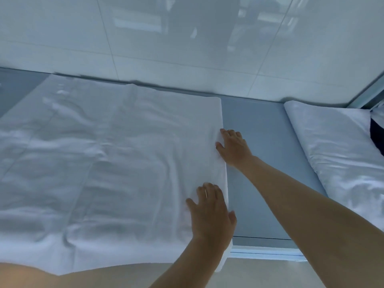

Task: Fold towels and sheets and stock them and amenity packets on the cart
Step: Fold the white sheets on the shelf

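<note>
A large white sheet (108, 163) lies spread over a grey table (255, 142), with its folded right edge running from back to front. My left hand (212, 213) lies flat on the sheet near that edge, fingers straight and spread, close to the table's front. Farther back, my right hand (232, 148) rests mostly on the bare table, its straight fingertips touching the sheet's right edge. Neither hand holds anything. The sheet's front part hangs over the table's front edge.
A second white bundle of linen (336, 148) lies on the right end of the table, with a dark object (377, 138) beside it at the frame's edge. A glossy white tiled wall (187, 48) stands right behind the table. A bare grey strip separates the two linens.
</note>
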